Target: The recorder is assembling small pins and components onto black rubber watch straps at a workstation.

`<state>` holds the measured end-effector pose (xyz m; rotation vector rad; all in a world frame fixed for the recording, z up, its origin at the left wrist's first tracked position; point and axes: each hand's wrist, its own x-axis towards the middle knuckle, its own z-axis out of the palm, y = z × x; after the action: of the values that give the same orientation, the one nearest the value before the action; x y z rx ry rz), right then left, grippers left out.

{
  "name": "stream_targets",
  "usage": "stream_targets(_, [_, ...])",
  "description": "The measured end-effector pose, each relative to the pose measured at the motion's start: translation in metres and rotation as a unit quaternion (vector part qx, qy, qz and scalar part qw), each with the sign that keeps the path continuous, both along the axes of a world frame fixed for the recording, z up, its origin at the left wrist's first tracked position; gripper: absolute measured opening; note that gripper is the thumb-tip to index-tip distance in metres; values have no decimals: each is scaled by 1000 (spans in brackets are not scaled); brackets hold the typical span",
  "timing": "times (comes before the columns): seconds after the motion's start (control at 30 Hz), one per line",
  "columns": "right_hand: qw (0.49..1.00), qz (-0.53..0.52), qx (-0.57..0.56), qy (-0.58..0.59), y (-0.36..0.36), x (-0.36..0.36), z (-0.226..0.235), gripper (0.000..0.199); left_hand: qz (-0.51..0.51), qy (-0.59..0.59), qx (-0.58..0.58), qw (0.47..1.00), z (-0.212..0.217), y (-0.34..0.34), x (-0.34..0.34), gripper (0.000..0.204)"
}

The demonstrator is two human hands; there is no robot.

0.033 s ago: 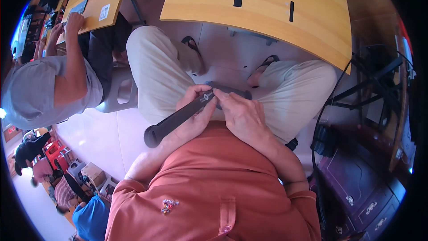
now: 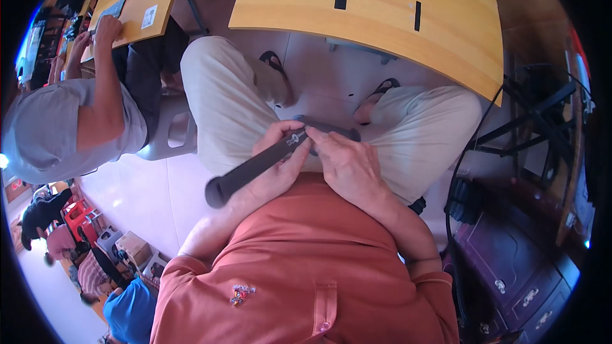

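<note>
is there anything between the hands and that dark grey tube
Nothing visible. The left hand is wrapped around the dark grey tube over the lap, and the right hand has its fingertips on the tube's upper end, in direct contact.

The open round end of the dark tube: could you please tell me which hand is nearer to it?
Left. The left hand grips the dark tube nearest its open end; the right hand sits farther along.

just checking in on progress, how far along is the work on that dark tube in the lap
Done: nothing finished can be told from this view. In hand: the left hand grips the dark grey tube over the lap, while the right hand pinches at the small light fitting near its middle. Left: the fitting sits between the fingertips, so that step looks unfinished. The wooden table carries no other parts.
</note>
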<state>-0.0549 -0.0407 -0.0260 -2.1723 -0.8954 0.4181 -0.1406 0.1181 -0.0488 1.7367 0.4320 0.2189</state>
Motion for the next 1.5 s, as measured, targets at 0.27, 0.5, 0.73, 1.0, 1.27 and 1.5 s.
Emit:
stream_targets(0.27, [995,15,49,80,-9,9,-9,29,-152,-12,136,979,1,13,3,31])
stream_targets(0.5, [983,55,6,172,-12,23,0,27,-254,49,52,964,3,31,10,28])
stream_targets(0.73, [973,85,25,212,-11,30,-11,27,-252,56,39,965,6,32,15,26])
stream_targets(1.0, [977,78,36,197,-9,32,-11,27,-229,117,-14,966,5,27,13,24])
stream_targets(1.27, [976,87,0,198,-6,36,-5,26,-120,124,-87,981,-2,16,9,23])
stream_targets(1.5, [978,98,66,174,-8,36,-21,19,-138,167,-150,965,-7,19,9,23])
